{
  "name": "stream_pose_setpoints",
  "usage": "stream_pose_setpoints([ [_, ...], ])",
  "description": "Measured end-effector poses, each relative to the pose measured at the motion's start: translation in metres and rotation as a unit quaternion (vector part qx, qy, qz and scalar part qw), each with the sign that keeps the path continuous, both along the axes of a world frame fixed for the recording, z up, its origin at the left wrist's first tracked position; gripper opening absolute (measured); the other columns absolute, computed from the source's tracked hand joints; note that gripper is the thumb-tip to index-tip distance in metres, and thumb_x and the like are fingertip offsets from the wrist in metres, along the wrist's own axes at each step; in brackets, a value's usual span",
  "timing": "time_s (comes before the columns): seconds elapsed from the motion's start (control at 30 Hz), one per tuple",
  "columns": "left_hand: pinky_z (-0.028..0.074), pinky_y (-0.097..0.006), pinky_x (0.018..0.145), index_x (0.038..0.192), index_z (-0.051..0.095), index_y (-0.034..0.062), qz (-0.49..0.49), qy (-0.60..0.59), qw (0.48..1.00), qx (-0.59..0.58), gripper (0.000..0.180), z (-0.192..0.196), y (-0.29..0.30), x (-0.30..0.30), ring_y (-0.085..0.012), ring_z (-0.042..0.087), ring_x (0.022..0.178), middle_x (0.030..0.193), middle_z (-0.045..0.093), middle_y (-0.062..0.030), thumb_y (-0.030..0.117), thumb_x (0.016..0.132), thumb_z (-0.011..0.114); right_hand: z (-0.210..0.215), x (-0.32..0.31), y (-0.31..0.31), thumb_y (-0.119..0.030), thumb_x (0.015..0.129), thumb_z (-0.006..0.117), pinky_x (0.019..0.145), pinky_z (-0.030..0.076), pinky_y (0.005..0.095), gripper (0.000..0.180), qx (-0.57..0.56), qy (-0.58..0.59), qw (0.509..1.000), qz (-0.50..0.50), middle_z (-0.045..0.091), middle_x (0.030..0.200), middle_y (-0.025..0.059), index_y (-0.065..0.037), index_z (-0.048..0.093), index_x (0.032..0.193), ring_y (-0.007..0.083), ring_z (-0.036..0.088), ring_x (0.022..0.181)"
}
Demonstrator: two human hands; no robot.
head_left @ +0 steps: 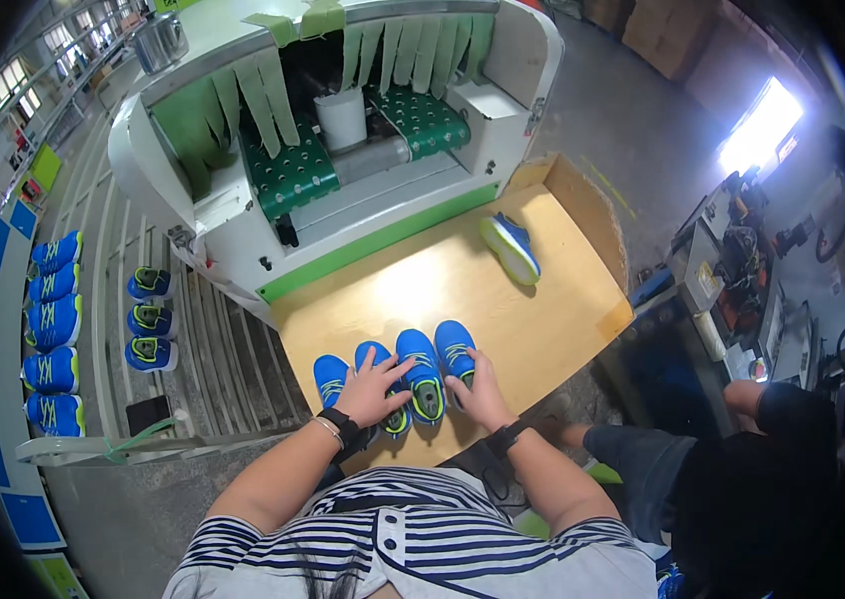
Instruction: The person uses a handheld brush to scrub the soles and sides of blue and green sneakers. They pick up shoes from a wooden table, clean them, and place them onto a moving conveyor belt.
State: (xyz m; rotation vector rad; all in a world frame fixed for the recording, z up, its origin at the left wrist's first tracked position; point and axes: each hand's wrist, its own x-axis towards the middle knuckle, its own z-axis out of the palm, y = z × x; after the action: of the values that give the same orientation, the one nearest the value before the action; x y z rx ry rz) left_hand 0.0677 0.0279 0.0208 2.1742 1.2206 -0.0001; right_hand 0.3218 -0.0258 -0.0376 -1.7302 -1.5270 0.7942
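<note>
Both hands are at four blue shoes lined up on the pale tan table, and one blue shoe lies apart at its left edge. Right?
Wrong edge: the separate blue shoe lies toward the far right of the pale tan table, near the brown cardboard panel, as the head view shows. The left hand and right hand are at the row of blue shoes.

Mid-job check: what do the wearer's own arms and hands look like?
Both the left hand and right hand are ungloved. The left wrist has a black band and a thin, pale bracelet; the right has a dark strap. The forearms are bare below short, navy-and-white striped fabric sleeves.
</note>
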Motion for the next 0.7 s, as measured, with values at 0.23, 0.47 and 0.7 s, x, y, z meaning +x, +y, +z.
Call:
stream_pose_setpoints([
  [0.23,0.024,-0.074,0.111,0.154,0.045,0.0312,0.001,-0.001,1.000,-0.015,0.065,0.005,0.003,0.002,-0.0465,0.023,0.151,0.158,0.044,-0.0113,0.049,0.094,0.065,0.026,0.082,0.101,-0.038,0.086,0.079,0.104,0.045,0.0460,0.077,-0.034,-0.134,0.990,-0.038,0.054,0.132,0.0282,0.004,0.044,0.140,0.0440,0.054,0.121],
  [0.47,0.025,-0.073,0.113,0.153,0.045,0.0323,-0.002,-0.024,1.000,-0.010,0.065,0.004,0.006,-0.002,-0.0450,0.023,0.151,0.157,0.044,-0.0110,0.049,0.093,0.065,0.014,0.160,0.205,-0.036,0.084,0.080,0.096,0.051,0.0485,0.068,-0.092,-0.220,0.953,-0.187,0.065,0.121,0.0279,0.003,0.052,0.133,0.0430,0.064,0.113],
  [0.7,0.026,-0.070,0.114,0.152,0.046,0.0342,0.008,-0.010,1.000,-0.015,0.066,0.009,0.007,0.000,-0.0427,0.022,0.152,0.158,0.040,-0.0117,0.050,0.092,0.067,0.022,0.136,0.139,-0.031,0.086,0.076,0.094,0.049,0.0498,0.040,-0.120,-0.303,0.938,-0.120,0.071,0.104,0.0230,-0.004,0.064,0.114,0.0399,0.068,0.098],
])
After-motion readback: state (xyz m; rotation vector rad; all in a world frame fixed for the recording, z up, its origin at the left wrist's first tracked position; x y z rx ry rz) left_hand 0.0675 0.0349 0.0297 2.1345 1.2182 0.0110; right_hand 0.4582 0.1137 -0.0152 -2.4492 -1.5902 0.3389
